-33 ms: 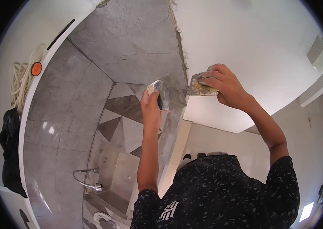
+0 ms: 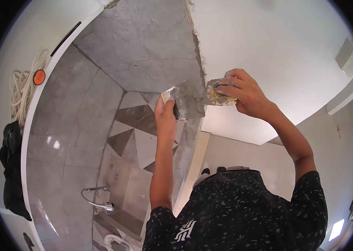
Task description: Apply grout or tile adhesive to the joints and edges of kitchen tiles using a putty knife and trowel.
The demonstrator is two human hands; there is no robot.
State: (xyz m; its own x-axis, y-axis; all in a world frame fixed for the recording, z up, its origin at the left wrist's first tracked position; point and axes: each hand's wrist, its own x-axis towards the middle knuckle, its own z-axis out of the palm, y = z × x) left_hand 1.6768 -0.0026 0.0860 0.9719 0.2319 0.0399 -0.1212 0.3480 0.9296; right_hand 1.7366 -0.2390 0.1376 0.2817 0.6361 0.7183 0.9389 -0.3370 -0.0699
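Both hands work at the tile edge overhead: the left hand (image 2: 166, 117) grips a trowel (image 2: 187, 100), blade pointing right; the right hand (image 2: 243, 94), nearer the seam, clutches a sponge (image 2: 218, 95) touching the blade's tip.

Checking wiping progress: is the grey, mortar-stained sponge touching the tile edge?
Touching. The head view shows the grey, mortar-stained sponge, in the right hand, pressed against the grey tile edge.

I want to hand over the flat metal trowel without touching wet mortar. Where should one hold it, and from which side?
Grip the flat metal trowel at its pale handle end, where the left hand holds it now, coming from below. The grey blade beyond is smeared with mortar and points toward the right hand with its dirty yellow sponge.
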